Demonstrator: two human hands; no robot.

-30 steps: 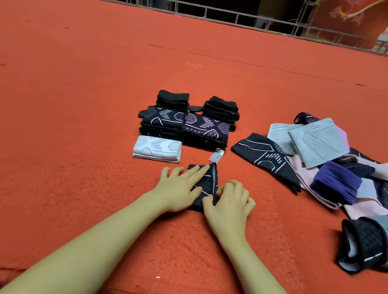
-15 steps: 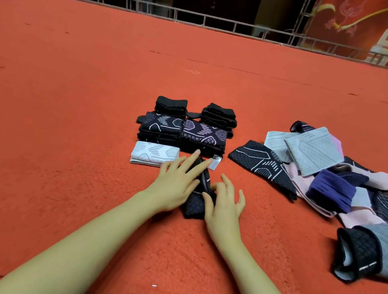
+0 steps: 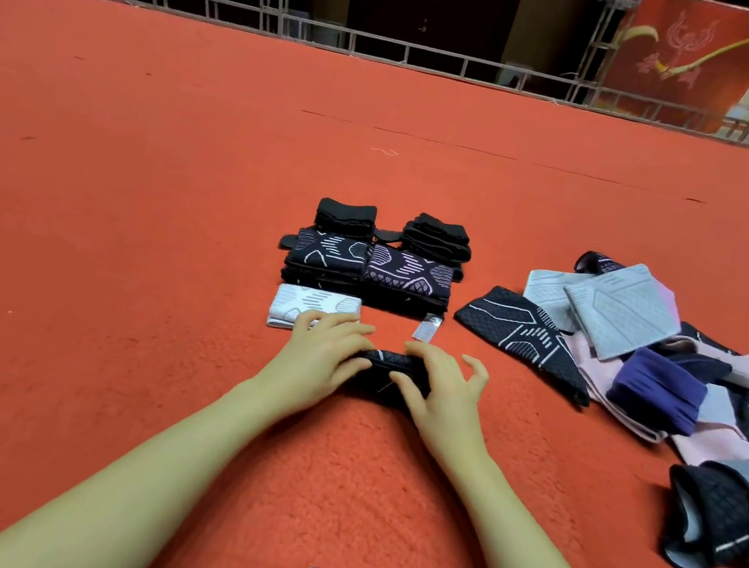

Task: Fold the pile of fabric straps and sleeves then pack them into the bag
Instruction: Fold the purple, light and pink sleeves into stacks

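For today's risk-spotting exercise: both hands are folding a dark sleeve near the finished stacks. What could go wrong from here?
1. The dark sleeve is only pinched between the left hand and right hand; released early, it may spring open.
2. The left hand overlaps the folded white sleeve and could nudge it.
3. The loose label might get swept aside.

The red banner (image 3: 745,73) bears large white Chinese characters, cut off and not fully readable.
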